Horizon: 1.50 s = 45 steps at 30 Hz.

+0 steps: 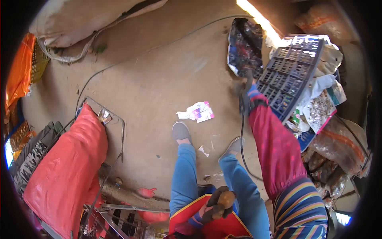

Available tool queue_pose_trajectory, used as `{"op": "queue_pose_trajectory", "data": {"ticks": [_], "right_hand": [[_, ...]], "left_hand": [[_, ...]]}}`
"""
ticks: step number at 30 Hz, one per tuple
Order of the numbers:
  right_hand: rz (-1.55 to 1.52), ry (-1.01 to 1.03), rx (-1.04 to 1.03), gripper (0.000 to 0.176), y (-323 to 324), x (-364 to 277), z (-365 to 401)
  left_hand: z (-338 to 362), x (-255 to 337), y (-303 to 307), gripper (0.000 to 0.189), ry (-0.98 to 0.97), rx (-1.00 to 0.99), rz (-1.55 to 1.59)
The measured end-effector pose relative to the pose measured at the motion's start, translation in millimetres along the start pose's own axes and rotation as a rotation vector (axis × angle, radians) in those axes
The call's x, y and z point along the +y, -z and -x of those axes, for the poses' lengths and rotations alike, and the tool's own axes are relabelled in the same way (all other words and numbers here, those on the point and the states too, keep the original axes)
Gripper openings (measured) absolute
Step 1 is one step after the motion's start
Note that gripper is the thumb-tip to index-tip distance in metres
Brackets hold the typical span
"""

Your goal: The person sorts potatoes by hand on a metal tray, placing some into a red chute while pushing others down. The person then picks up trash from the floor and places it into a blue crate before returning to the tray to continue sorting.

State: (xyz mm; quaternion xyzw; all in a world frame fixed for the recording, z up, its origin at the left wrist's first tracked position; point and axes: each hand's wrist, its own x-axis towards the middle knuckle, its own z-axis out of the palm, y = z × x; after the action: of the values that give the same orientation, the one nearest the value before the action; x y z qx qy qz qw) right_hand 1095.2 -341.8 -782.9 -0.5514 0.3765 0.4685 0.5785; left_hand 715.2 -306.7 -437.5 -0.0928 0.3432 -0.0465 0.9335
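Note:
My left hand (211,205), in a dark glove, is low in front of my lap, its fingers wrapped round a brown, roundish object (226,199). A second brown lump (217,211) shows beside it at the fingers. My right arm is stretched forward, and my dark-gloved right hand (247,84) is at the lower edge of a crumpled black plastic bag (246,46) on the floor, left of a dark slatted crate (292,69). The fingers of that hand are blurred, so any grip is hidden. A black cord (242,143) hangs below it.
A big red sack (65,171) leans at the left by a metal frame (123,137). Torn white and pink paper (197,112) lies on the floor (159,83) ahead of my feet. Transparent filled bags (338,145) and papers (318,109) are piled at the right. A pale sack (79,20) is upper left.

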Motion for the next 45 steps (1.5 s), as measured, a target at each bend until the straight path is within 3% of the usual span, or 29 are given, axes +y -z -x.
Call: {"op": "queue_pose_trajectory", "data": {"ticks": [2, 4, 6, 9, 11, 12, 14, 17, 21, 22, 25, 26, 29, 31, 34, 36, 37, 39, 40, 41, 42, 43, 45], "right_hand": [[-0.035, -0.002, -0.315, 0.062, -7, -2, -26], [-0.072, 0.159, 0.165, 0.047, -35, 6, -30], [-0.038, 0.128, -0.326, 0.031, 2, 54, -61], [0.176, 0.082, -0.032, 0.021, -48, 121, 57], [0.431, 0.252, 0.021, 0.024, -8, 195, 38], [0.430, 0.255, 0.022, 0.024, -15, 202, 50], [1.413, 0.433, 0.563, 0.031, -43, 209, 73], [1.275, 0.267, 0.446, 0.037, -56, 208, 63], [1.090, 0.471, 0.265, 0.032, -53, 193, 95], [1.092, 0.562, 0.309, 0.028, -40, 193, 102], [0.864, 0.542, 0.176, 0.017, -20, 115, 196], [0.721, 0.563, 0.202, 0.014, -1, 93, 226], [0.187, 0.620, 0.292, 0.009, 50, 29, 315], [-0.021, 0.550, 0.302, 0.013, 82, -12, 375], [-0.075, 0.637, 0.401, 0.014, 159, -26, 386], [-0.530, 0.561, 0.549, 0.026, 186, -29, 364], [-0.524, 0.558, 0.520, 0.026, 186, -34, 354], [-0.222, 0.217, 0.340, 0.052, 185, -35, 354], [-0.163, 0.114, 0.363, 0.077, 140, -38, 380], [-0.106, 0.208, 0.335, 0.086, 104, -31, 397], [-0.085, 0.155, 0.351, 0.085, 58, -32, 423], [-0.051, 0.129, 0.156, 0.075, 45, -25, 422], [0.075, 0.056, 0.022, 0.053, -14, -13, 451]], "left_hand": [[3, -3, 3, 0.070, 0.002, -0.037, 0.051], [6, -5, 7, 0.069, -0.002, -0.031, 0.076], [4, -2, 6, 0.069, -0.013, -0.050, 0.090], [2, 1, 0, 0.068, -0.039, -0.077, 0.102], [4, 1, 1, 0.068, -0.002, -0.046, 0.037], [3, 6, 2, 0.068, 0.001, -0.052, 0.026], [2, 11, 3, 0.069, 0.012, -0.049, 0.016], [6, 11, 5, 0.071, 0.018, -0.031, 0.006], [11, 4, 6, 0.072, -0.023, 0.002, 0.070], [11, 1, 8, 0.072, -0.047, -0.007, 0.112], [15, 4, 40, 0.065, 0.035, 0.124, 0.109], [16, 3, 44, 0.063, 0.041, 0.270, 0.070], [18, 20, 40, 0.051, 0.047, 0.025, 0.220], [26, 23, 26, 0.050, 0.041, -0.007, 0.230], [66, 30, 2, 0.047, 0.047, 0.063, 0.163], [97, 39, -19, 0.045, 0.052, 0.133, 0.072], [113, 44, -30, 0.043, 0.050, 0.123, 0.043], [146, 46, -42, 0.042, 0.034, 0.120, 0.017], [162, 48, -43, 0.041, -0.021, 0.149, -0.035], [181, 49, -46, 0.040, -0.070, 0.182, -0.088], [198, 48, -47, 0.040, -0.082, 0.187, -0.090], [211, 45, -46, 0.040, -0.141, 0.131, 0.006], [240, 32, -43, 0.041, -0.301, 0.022, 0.215]]}}
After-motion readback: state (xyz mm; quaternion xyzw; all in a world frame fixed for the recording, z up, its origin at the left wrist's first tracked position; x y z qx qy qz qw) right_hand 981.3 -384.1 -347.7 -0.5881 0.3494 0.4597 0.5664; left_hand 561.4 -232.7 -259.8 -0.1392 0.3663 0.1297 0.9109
